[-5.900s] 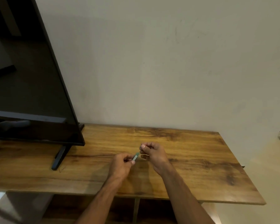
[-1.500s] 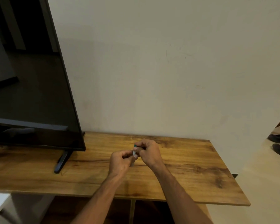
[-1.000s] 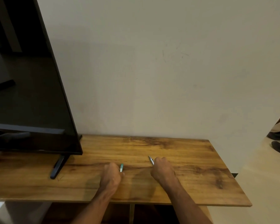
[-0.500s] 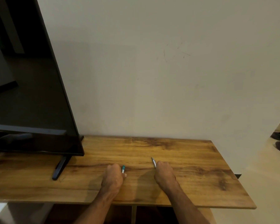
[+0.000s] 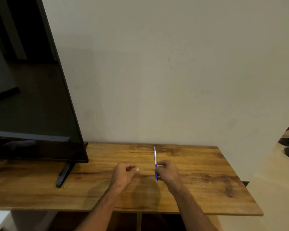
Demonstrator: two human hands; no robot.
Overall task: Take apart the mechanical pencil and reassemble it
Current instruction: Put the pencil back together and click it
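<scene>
A slim blue-and-silver mechanical pencil (image 5: 155,159) sits in the right hand (image 5: 167,172), pinched between thumb and curled fingers around its blue lower section. The pencil runs lengthwise from the near side towards the far edge of the brown wood-grain table (image 5: 207,172), its silver upper part reaching past the fingers towards the plain beige wall (image 5: 157,80). Whether it touches the table cannot be told. The left hand (image 5: 123,174) hovers just beside, apart from the pencil, fingers curled with thumb meeting fingertip; whether it pinches a small part cannot be told. A large black flat-screen television (image 5: 32,97) stands on the table's left end.
</scene>
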